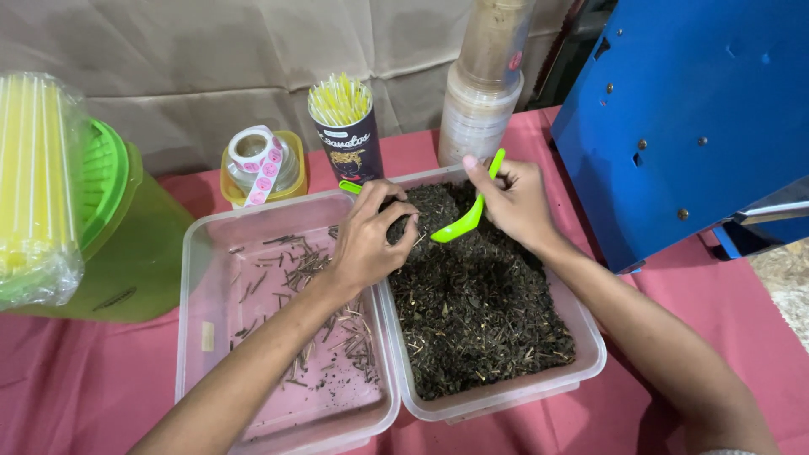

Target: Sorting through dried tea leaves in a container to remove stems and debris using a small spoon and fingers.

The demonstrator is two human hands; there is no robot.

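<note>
Dried leaves filling rt tub on table; stems lying in left tub. Sorting underway: left hand pinching at leaves, right hand gripping green scoop. Next, prob needing careful stem picking.

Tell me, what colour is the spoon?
Bright green spoon, held in the right hand; head view shows it best.

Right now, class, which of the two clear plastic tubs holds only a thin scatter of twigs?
The left tub: its bottom shows between scattered twigs. The right tub is filled with dark dried leaves, where both hands work.
</note>
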